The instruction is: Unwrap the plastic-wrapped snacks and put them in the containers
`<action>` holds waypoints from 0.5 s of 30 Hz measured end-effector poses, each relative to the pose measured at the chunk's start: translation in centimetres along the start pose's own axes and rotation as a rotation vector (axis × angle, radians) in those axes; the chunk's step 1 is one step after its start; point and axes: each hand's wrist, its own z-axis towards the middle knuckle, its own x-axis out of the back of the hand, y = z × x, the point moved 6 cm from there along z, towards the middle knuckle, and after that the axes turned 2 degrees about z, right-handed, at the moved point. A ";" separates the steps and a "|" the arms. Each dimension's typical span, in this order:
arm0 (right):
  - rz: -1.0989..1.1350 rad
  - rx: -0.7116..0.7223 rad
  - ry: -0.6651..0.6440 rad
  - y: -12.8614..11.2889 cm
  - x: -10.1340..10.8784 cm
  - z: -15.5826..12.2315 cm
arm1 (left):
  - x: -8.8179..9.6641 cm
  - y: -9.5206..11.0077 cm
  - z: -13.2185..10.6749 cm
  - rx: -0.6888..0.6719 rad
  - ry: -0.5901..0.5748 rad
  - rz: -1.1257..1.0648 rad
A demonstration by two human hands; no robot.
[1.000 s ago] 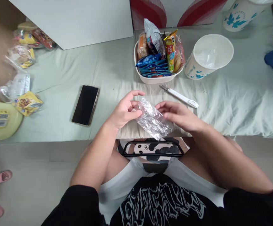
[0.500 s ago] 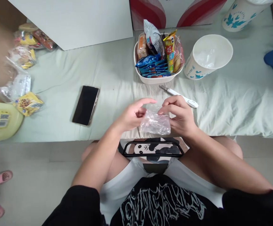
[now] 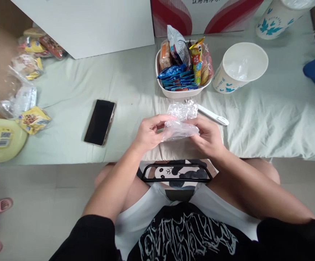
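Note:
A crumpled clear plastic bag (image 3: 180, 129) is stretched between my two hands, just over the near part of the cloth-covered surface. My left hand (image 3: 151, 133) pinches its left edge between thumb and fingers. On the other side my right hand (image 3: 206, 135) grips the right edge. The upper part of the bag spreads away from me and covers the blade end of a white-handled knife (image 3: 214, 115). Beyond it stands a white tub (image 3: 177, 94) packed with wrapped snacks, among them a row of blue packets (image 3: 177, 79).
A phone (image 3: 100, 122) lies to the left. At the right stand a paper cup (image 3: 229, 78) with clear plastic inside and another cup (image 3: 271, 23). Wrapped snacks (image 3: 34, 119) and a yellow-green jug (image 3: 4, 141) sit at far left. Large boxes (image 3: 105, 25) stand behind.
The plastic bag has been turned and spread, its upper part now reaching toward the tub and over the knife's blade. Both hands have closed on its edges.

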 end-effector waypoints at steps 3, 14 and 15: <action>0.048 -0.021 0.039 0.3 0.0 0.0 | 0.0 0.1 -0.1 -0.050 0.022 0.022; 0.388 -0.259 0.239 1.4 -0.3 0.0 | -1.0 0.3 -0.1 0.038 0.064 -0.068; 0.388 -0.273 0.221 1.4 -0.3 0.1 | -1.1 0.2 0.0 0.064 0.051 -0.091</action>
